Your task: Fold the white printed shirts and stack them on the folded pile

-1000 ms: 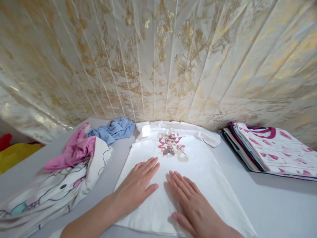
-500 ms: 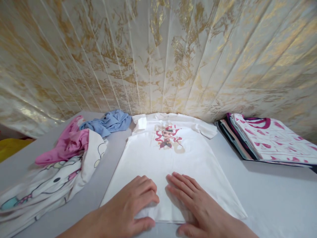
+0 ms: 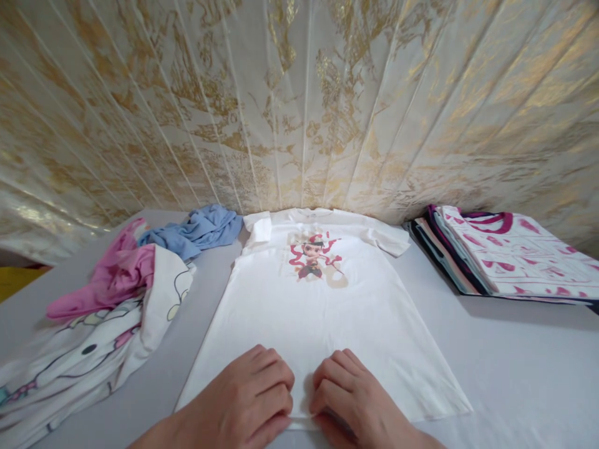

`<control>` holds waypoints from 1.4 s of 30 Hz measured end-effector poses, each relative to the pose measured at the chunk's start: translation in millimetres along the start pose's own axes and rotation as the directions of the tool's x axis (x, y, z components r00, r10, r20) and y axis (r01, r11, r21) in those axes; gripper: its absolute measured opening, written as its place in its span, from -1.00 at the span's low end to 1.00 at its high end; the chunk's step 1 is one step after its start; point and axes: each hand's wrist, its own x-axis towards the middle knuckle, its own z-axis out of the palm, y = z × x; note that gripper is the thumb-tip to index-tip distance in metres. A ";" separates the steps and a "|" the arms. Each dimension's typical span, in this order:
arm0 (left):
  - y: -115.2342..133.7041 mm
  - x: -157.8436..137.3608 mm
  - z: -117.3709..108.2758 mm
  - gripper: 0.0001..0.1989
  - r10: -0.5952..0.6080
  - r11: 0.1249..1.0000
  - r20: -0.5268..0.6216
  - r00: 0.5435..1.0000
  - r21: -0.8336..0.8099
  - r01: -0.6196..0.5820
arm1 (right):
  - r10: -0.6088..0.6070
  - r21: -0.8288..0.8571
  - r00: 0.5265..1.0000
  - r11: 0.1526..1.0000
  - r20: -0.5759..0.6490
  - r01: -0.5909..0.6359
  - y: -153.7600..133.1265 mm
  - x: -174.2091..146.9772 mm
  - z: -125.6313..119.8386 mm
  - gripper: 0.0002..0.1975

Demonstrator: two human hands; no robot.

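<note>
Both hands were low in the middle of the frame, side by side with a small gap between, backs facing up. The left hand (image 3: 255,396) slanted in from the bottom edge, its fingers bent and tucked close together. The right hand (image 3: 353,399) slanted in from the other side, fingers curled the same way. Both were at the bottom hem of a white T-shirt (image 3: 304,318), but from where I stood I could not tell if they pinched the cloth. The T-shirt lay flat in the center, its cartoon print (image 3: 312,257) facing up. A pink garment (image 3: 112,274) lay bunched at the left, and folded clothes (image 3: 528,255) sat at the right.
</note>
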 end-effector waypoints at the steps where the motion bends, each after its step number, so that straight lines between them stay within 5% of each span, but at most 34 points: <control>1: -0.6 -0.6 -0.2 -0.93 -0.003 1.000 0.014 1.000 -0.022 0.003 | -0.014 0.016 1.000 1.000 -0.002 0.014 -0.3 0.4 -1.2 -0.89; 7: -3.6 -5.1 -1.5 -0.83 -0.061 0.994 0.033 0.998 -0.094 0.064 | -0.126 0.043 0.992 0.991 -0.018 0.127 -2.3 0.9 -5.1 -0.88; 17: 5.7 -16.5 -3.7 -0.83 -0.006 0.999 0.001 1.000 -0.047 0.006 | -0.246 -0.206 0.967 0.945 0.058 0.253 -7.8 -4.3 -2.8 -0.84; 20: 1.1 -18.1 -15.1 -0.90 -0.033 0.999 0.021 0.999 0.006 0.033 | -0.281 -0.239 0.955 0.925 0.096 0.296 -10.2 -5.4 -3.6 -0.80; 24: -23.5 -7.3 -27.9 -0.62 -0.139 0.981 0.026 0.990 0.143 0.134 | -0.293 -0.268 0.946 0.909 0.137 0.320 -14.0 -6.4 -4.7 -0.77; 28: -47.4 11.5 -20.6 -0.53 -0.240 0.935 0.063 0.969 0.282 0.214 | -0.353 -0.307 0.927 0.875 0.124 0.374 -17.7 -8.3 -5.9 -0.80; 34: -53.3 20.1 -7.0 -0.51 -0.222 0.901 0.018 0.975 0.385 0.199 | -0.399 -0.289 0.905 0.858 0.144 0.424 -23.3 -9.4 -6.9 -0.87; 37: -55.2 17.6 -7.8 -0.51 -0.213 0.899 0.007 0.977 0.393 0.193 | -0.341 -0.233 0.936 0.906 0.090 0.353 -23.1 -7.8 -14.3 -0.83; 42: -51.3 19.0 -9.0 -0.53 -0.200 0.905 0.015 0.980 0.386 0.179 | 0.087 -0.108 0.995 0.991 0.043 -0.082 -11.4 -16.4 -41.0 -0.77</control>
